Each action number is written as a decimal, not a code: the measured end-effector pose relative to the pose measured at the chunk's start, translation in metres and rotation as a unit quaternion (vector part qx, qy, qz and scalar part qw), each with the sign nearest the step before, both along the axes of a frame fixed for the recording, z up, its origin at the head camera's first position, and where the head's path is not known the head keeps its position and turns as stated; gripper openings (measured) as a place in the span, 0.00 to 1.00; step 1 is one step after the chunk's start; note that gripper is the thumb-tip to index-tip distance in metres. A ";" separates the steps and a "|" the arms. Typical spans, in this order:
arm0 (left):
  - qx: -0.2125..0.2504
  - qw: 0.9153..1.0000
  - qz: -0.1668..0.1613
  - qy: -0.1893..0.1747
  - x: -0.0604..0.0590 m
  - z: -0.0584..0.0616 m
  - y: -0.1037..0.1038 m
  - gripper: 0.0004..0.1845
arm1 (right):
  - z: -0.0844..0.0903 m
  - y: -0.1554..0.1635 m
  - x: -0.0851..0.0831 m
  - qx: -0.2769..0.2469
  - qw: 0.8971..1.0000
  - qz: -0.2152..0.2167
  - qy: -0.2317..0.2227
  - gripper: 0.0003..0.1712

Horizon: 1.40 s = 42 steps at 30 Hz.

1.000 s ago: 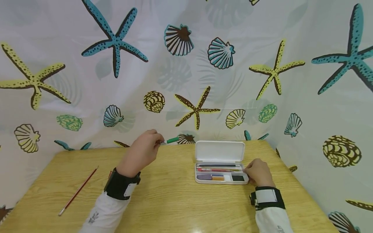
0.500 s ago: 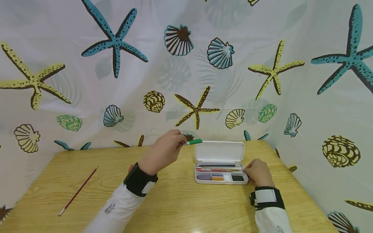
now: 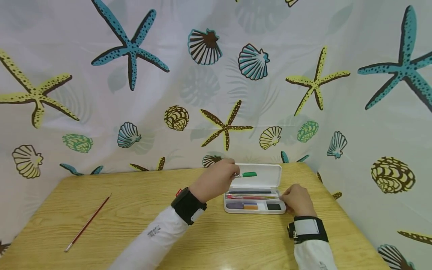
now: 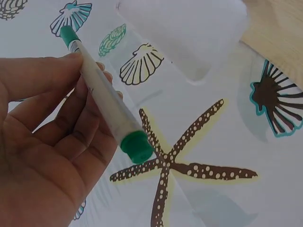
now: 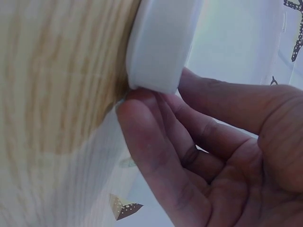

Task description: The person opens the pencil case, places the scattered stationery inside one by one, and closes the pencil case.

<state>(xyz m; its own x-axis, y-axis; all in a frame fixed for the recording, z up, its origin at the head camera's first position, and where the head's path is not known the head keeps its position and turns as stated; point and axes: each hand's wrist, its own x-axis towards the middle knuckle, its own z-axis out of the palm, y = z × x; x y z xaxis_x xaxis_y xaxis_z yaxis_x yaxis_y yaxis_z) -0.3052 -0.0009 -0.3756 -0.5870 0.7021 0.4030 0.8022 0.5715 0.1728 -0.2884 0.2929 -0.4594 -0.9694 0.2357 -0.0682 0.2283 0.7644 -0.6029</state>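
My left hand (image 3: pixel 233 173) pinches a white pen with a green cap (image 3: pixel 248 174) and holds it level in the air, just over the open lid of a white pencil case (image 3: pixel 270 171). The left wrist view shows the pen (image 4: pixel 104 101) lying across the fingertips (image 4: pixel 71 61), with the lid (image 4: pixel 189 28) beyond it. The case's tray holds pens and small erasers. My right hand (image 3: pixel 287 198) grips the tray's right end, its fingertips (image 5: pixel 142 101) against the white corner (image 5: pixel 161 42).
The case stands on a wooden table (image 3: pixel 202 240) near its back right corner. A thin red pencil (image 3: pixel 87 223) lies at the table's left. A curtain printed with starfish and shells (image 3: pixel 216 75) closes off the back and the right side.
My left hand has carried the green-capped pen to the right, from the middle back of the table to over the case's lid. The right hand has stayed on the case.
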 end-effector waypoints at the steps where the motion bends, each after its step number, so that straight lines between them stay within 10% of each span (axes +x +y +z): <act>1: -0.003 1.000 -0.002 -0.001 -0.001 -0.002 0.004 0.08 | 0.000 0.000 0.000 0.000 1.000 0.001 0.002 0.10; 27: -0.063 0.996 0.022 -0.057 -0.029 -0.067 0.060 0.09 | 0.004 -0.001 0.002 0.003 1.000 0.002 -0.011 0.11; 42: -0.077 0.995 0.038 -0.048 -0.038 -0.083 0.065 0.09 | 0.004 -0.002 0.001 -0.002 1.000 -0.004 -0.010 0.11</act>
